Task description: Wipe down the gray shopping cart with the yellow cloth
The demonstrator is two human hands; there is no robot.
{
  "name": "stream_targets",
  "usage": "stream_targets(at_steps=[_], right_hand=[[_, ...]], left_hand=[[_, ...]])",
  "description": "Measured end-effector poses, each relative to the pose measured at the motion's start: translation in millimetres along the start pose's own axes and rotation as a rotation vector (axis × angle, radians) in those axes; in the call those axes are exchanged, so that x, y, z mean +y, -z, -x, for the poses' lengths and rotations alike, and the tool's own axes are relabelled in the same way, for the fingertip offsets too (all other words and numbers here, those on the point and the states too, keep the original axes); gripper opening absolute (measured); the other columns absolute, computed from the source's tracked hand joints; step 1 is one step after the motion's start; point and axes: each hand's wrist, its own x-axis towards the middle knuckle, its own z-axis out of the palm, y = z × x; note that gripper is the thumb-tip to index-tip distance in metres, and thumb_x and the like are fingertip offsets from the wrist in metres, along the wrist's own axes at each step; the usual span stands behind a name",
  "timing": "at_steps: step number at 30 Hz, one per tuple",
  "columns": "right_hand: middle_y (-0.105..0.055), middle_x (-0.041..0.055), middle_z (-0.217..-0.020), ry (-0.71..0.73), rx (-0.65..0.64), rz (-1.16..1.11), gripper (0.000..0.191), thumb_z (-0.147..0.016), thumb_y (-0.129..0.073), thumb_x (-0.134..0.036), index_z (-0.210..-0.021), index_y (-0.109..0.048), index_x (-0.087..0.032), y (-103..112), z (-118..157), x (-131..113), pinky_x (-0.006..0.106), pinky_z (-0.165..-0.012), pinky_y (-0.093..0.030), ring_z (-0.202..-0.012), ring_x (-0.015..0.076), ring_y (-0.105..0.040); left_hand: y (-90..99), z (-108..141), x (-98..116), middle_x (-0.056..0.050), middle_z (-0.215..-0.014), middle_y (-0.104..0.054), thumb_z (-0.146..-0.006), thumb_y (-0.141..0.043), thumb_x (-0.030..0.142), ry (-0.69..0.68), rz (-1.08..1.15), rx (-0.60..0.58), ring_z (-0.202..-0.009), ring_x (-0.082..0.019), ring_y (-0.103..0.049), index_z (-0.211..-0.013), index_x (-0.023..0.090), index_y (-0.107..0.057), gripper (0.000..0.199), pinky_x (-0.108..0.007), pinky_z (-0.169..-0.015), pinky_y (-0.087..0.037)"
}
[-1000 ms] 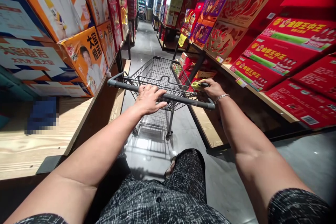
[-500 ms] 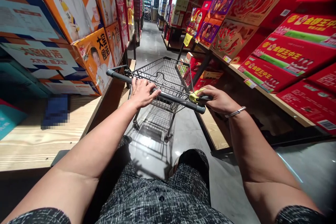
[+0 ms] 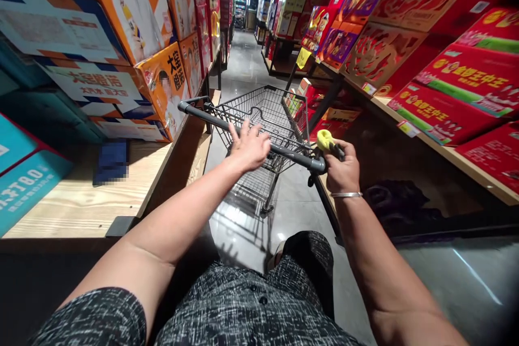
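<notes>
A shopping cart (image 3: pixel 263 113) of dark wire stands in front of me, its grey push bar (image 3: pixel 214 120) slanting down from left to right. My left hand (image 3: pixel 250 147) is over the middle of the bar, fingers spread; whether the palm touches it I cannot tell. Beyond the bar's right end, my right hand (image 3: pixel 344 166) is closed around a dark handle-like piece with a soft yellow thing (image 3: pixel 324 139) at its tip. The exact kind of this yellow-and-dark item is unclear. A silver bracelet (image 3: pixel 346 194) circles my right wrist.
Stacked orange drink cartons (image 3: pixel 164 84) stand on a wooden shelf (image 3: pixel 73 203) at left, near a dark blue item (image 3: pixel 111 162). Red boxes (image 3: pixel 466 75) fill the right shelf, whose wooden edge (image 3: pixel 446 143) runs beside the cart. A tiled aisle (image 3: pixel 243 57) stretches ahead.
My right hand has turned upward and moved off the bar's end, raising the yellow-and-dark item. My left hand's fingers have lifted and spread. The view has shifted slightly left.
</notes>
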Motion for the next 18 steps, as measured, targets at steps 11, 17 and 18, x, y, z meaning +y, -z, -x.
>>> stream_targets(at_steps=[11, 17, 18], right_hand=[[-0.062, 0.0092, -0.124, 0.266, -0.004, 0.041, 0.032, -0.081, -0.076, -0.034, -0.111, -0.067, -0.026, -20, 52, -48, 0.054, -0.111, -0.046, -0.122, 0.0287, -0.06], [-0.067, 0.0058, -0.109, 0.062, -0.184, 0.031, 0.032, -0.072, -0.077, -0.044, -0.096, -0.07, -0.024, -53, -40, -10, 0.048, -0.105, -0.051, -0.11, 0.0255, -0.064], [-0.068, 0.0041, -0.102, -0.008, -0.25, -0.007, 0.034, -0.068, -0.078, -0.045, -0.094, -0.07, -0.024, -56, -51, -6, 0.046, -0.099, -0.054, -0.103, 0.0244, -0.065]], left_hand=[[-23.5, 24, 49, -0.008, -0.122, -0.068, -0.099, -0.044, 0.071, -0.255, 0.013, -0.01, -0.128, -0.035, -0.049, -0.119, 0.026, -0.073, 0.057, -0.076, -0.122, 0.002], [-33.8, 15, 38, -0.006, -0.105, -0.072, -0.091, -0.057, 0.076, -0.288, 0.095, 0.079, -0.116, -0.031, -0.054, -0.098, 0.023, -0.073, 0.056, -0.063, -0.122, -0.011], [-35.3, 14, 37, -0.005, -0.103, -0.073, -0.089, -0.059, 0.076, -0.291, 0.112, 0.093, -0.114, -0.031, -0.055, -0.095, 0.023, -0.073, 0.055, -0.062, -0.121, -0.011]])
